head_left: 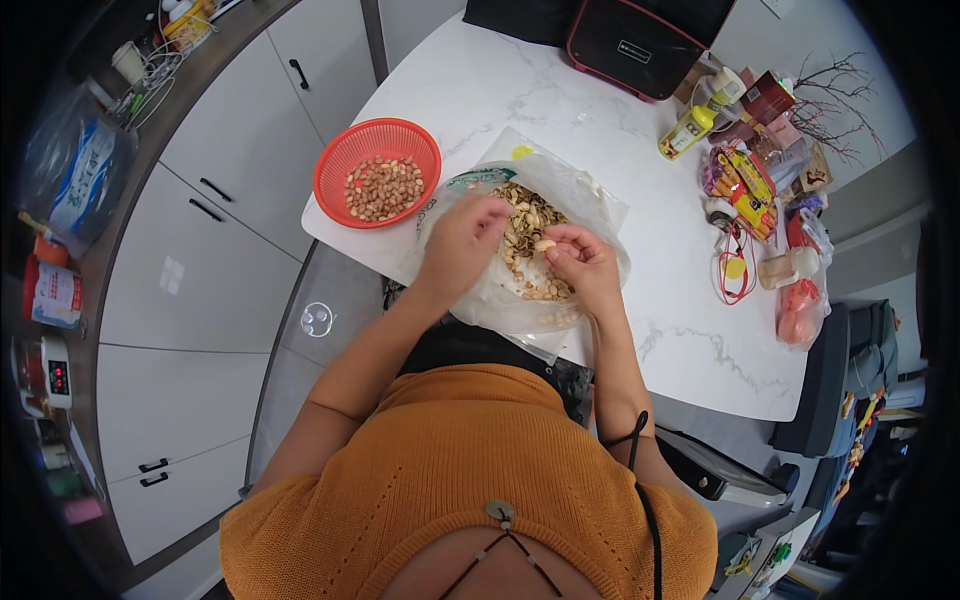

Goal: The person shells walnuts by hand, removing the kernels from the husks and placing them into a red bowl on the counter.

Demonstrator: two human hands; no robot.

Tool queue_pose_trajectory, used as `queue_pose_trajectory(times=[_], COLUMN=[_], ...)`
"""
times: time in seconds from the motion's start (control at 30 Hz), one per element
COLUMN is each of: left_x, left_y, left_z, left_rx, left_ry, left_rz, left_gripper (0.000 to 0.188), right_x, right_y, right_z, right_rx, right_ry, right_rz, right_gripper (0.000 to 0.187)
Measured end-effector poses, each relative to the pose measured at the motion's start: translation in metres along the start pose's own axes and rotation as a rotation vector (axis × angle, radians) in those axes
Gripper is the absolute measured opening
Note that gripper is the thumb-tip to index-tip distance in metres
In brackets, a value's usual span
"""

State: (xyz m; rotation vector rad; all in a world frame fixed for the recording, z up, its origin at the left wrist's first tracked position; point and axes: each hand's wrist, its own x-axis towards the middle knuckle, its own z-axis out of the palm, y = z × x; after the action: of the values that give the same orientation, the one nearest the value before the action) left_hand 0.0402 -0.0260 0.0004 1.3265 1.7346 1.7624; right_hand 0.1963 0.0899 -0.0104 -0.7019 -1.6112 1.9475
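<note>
A whitish plastic bag (pixel 600 235) lies opened out near the table's edge, with unshelled peanuts (pixel 547 290) and broken brown shells (pixel 522 235) inside it. Over the bag's right side, my right hand (pixel 588 265) pinches a pale peanut (pixel 544 245) between thumb and fingers. My left hand (pixel 465 245) is above the bag's left part, its fingers curled together; whatever they may hold is hidden. To the left stands a red plastic basket (pixel 427 165) holding many shelled, reddish-brown peanut kernels (pixel 384 189).
The white marble-patterned table (pixel 690 300) carries a black and red box-shaped appliance (pixel 630 50) at the back. Along its right side are a yellow bottle (pixel 690 130), snack packets (pixel 742 185), a red cable (pixel 735 262) and a plastic bag of red things (pixel 800 310). White cabinets (pixel 190 290) line the left.
</note>
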Motion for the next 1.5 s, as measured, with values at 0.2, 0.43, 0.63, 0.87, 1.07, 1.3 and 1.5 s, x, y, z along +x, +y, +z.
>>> queue_pose_trajectory(times=[0.2,0.43,0.63,0.87,1.07,1.3,1.5], left_x=[-0.013,-0.012,-0.009,-0.008,-0.006,-0.006,-0.006], left_y=[0.015,0.008,0.003,0.0,0.0,0.0,-0.003], left_z=[0.021,0.024,0.024,0.026,0.024,0.025,0.024], left_rx=[0.121,0.159,-0.311,-0.382,-0.46,-0.472,-0.486], left_ry=[-0.092,-0.086,-0.273,-0.179,-0.085,-0.073,-0.101], left_rz=[0.027,0.061,-0.326,-0.373,-0.401,-0.425,-0.446], left_gripper=[0.015,0.013,0.014,0.015,0.022,0.024,0.022], right_x=[-0.001,-0.003,-0.004,0.001,0.001,0.001,0.001], right_y=[0.004,0.0,-0.002,0.006,0.016,0.016,0.013], right_z=[0.002,0.007,0.009,0.008,0.01,0.015,0.018], right_rx=[0.077,-0.023,-0.014,-0.05,-0.194,-0.283,-0.152], right_ry=[-0.01,-0.017,-0.038,0.023,0.124,0.124,0.063], right_rz=[-0.124,-0.146,-0.19,-0.301,-0.273,-0.286,-0.173], right_gripper=[0.016,0.016,0.018,0.015,0.011,0.011,0.015])
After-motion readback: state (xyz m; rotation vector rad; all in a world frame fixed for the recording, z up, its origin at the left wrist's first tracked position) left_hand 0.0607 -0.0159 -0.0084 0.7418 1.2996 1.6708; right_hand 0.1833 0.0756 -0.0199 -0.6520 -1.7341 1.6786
